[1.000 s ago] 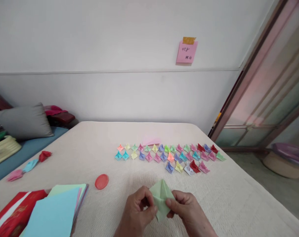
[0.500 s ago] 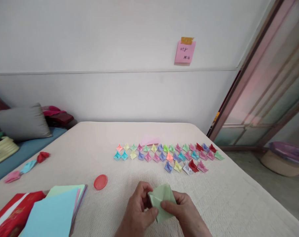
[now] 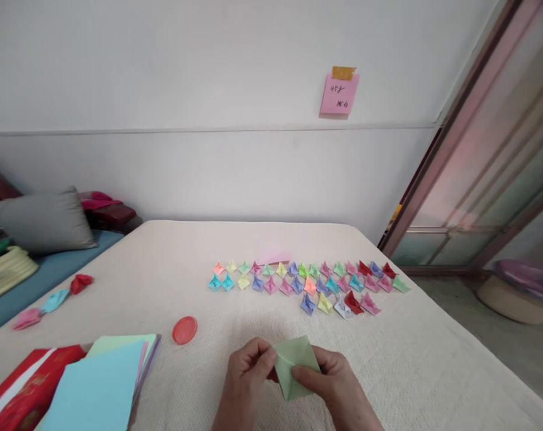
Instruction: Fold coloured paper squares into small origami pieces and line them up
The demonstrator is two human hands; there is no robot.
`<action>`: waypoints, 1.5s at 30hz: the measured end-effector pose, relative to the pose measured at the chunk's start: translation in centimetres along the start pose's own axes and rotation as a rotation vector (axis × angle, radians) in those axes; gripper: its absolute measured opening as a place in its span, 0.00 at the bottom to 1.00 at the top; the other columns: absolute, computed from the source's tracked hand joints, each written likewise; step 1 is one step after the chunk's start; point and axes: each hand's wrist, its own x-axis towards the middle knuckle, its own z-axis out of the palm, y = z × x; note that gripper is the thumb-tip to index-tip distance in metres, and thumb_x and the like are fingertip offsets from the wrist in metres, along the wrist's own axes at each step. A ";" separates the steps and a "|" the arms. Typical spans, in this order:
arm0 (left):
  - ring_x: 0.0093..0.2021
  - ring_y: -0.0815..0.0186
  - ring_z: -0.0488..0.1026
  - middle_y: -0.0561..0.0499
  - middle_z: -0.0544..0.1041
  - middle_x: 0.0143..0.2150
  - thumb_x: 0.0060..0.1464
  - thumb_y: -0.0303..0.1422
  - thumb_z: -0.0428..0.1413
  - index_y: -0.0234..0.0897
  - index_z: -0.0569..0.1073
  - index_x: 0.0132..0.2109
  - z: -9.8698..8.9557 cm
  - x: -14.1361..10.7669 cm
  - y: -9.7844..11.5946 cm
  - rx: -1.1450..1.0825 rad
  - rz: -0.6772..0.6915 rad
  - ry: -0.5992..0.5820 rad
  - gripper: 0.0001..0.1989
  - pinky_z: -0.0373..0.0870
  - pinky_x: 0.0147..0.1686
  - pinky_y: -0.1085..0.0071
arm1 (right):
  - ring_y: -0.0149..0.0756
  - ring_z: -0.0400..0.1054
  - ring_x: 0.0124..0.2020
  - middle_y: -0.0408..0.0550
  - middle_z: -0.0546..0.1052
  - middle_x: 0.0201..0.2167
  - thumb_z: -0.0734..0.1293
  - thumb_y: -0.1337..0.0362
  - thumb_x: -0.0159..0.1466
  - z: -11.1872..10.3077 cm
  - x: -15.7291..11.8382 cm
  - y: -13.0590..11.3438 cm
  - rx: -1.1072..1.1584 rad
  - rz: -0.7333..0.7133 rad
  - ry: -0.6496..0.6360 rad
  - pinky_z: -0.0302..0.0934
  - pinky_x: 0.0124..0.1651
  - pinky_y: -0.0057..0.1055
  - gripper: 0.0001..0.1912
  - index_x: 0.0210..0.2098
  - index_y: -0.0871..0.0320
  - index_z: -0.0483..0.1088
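Observation:
A folded square of pale green paper point(image 3: 293, 359) is held up between both hands, low in the middle of the head view. My left hand point(image 3: 249, 374) pinches its left corner between thumb and fingers. On the right side, my right hand point(image 3: 331, 377) grips the paper, with the thumb lying flat on its front face and the fingers behind. Beyond the hands, small folded paper pieces in many colours point(image 3: 310, 285) stand in three rows on the cream cloth of the table point(image 3: 181, 251).
Left of the hands lies a red round lid point(image 3: 184, 330). A stack of coloured paper point(image 3: 96, 383) overlaps a red packet point(image 3: 26, 383) at the lower left. Three balloon-like pieces point(image 3: 54, 300) lie at the left edge. Behind the rows is a pink sheet point(image 3: 273, 257).
My left thumb has moved up from the paper's lower edge to its upper left corner. The green paper looks slightly turned and flatter. The view has shifted a little.

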 end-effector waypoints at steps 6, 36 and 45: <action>0.26 0.69 0.60 0.56 0.63 0.23 0.53 0.42 0.56 0.35 0.67 0.27 0.1 0.1 -0.7 -0.066 -0.019 0.002 0.15 0.58 0.27 0.74 | 0.34 0.64 0.24 0.44 0.74 0.20 0.73 0.61 0.47 0.1 0.0 -0.1 -0.012 0.004 0.025 0.56 0.31 0.30 0.08 0.24 0.60 0.78; 0.24 0.67 0.65 0.52 0.72 0.21 0.41 0.38 0.64 0.32 0.79 0.29 1.0 0.2 -1.5 -0.140 -0.117 -0.073 0.12 0.56 0.27 0.71 | 0.30 0.60 0.18 0.42 0.71 0.15 0.73 0.58 0.46 -0.2 0.6 0.9 -0.052 0.016 0.131 0.50 0.23 0.28 0.11 0.21 0.61 0.74; 0.24 0.69 0.63 0.55 0.68 0.20 0.41 0.43 0.64 0.34 0.70 0.24 -0.3 1.3 -3.0 -0.203 -0.073 0.119 0.16 0.59 0.28 0.73 | 0.28 0.60 0.17 0.43 0.71 0.14 0.73 0.56 0.47 -0.5 0.7 1.0 -0.148 -0.016 0.100 0.51 0.23 0.27 0.14 0.17 0.60 0.71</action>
